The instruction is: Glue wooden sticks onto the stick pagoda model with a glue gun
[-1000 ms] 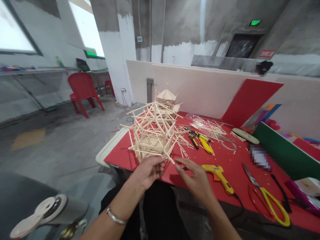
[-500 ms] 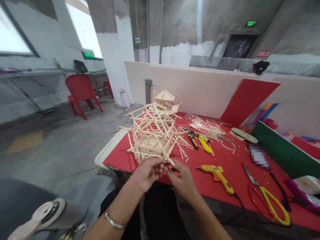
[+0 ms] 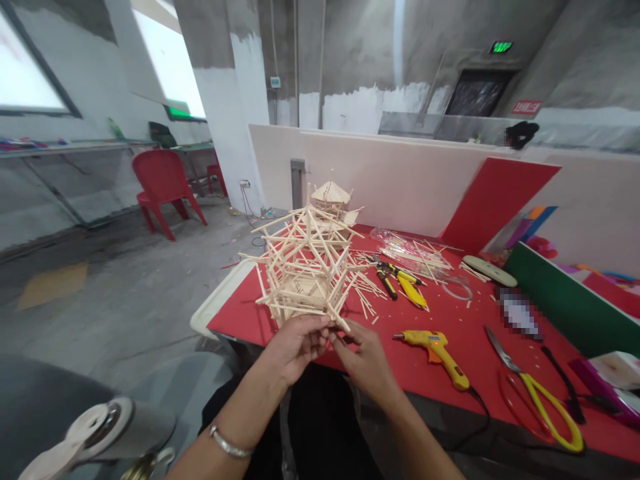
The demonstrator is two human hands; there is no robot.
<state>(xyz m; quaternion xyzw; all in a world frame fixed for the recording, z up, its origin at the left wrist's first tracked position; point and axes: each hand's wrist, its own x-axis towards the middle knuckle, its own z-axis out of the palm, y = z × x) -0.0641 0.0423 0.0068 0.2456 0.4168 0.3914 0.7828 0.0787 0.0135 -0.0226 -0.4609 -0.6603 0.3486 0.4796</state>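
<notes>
Partition [image 3: 400, 180]: a pale board standing along the far side of the table, in front of a half-painted wall.
Table [image 3: 473, 333]: red-topped, directly before the seated person; tools and sticks lie over its right part.
Chair [image 3: 163, 177]: red plastic, on the concrete floor well apart from the table, to the left.
Green board [image 3: 565, 307]: leans at the table's right side.
Stick frame [image 3: 305, 288]: an open, many-sided tower of thin pale sticks, upright at the table's near edge, its front lower corner at the person's fingers.
Second model [image 3: 331, 193]: just behind the frame and partly hidden by it, with a conical slatted roof.
Scissors [image 3: 553, 410]: partly open, near the right edge, blades pointing away from the person.
Left hand [image 3: 295, 347]: thumb and forefinger pinched on the frame's front lower corner, the other fingers curled.
Right hand [image 3: 367, 367]: fingertips meet the left ones under a jutting stick end; whether they grip anything, I cannot tell.
Glue gun [image 3: 435, 343]: yellow, on its side right of the right hand, nozzle towards the frame.
Pliers [image 3: 393, 275]: black and yellow, beyond the glue gun.
Bracelet [image 3: 227, 443]: silver-coloured, on the left wrist.
Loose sticks [image 3: 367, 287]: scattered between frame and pliers.
</notes>
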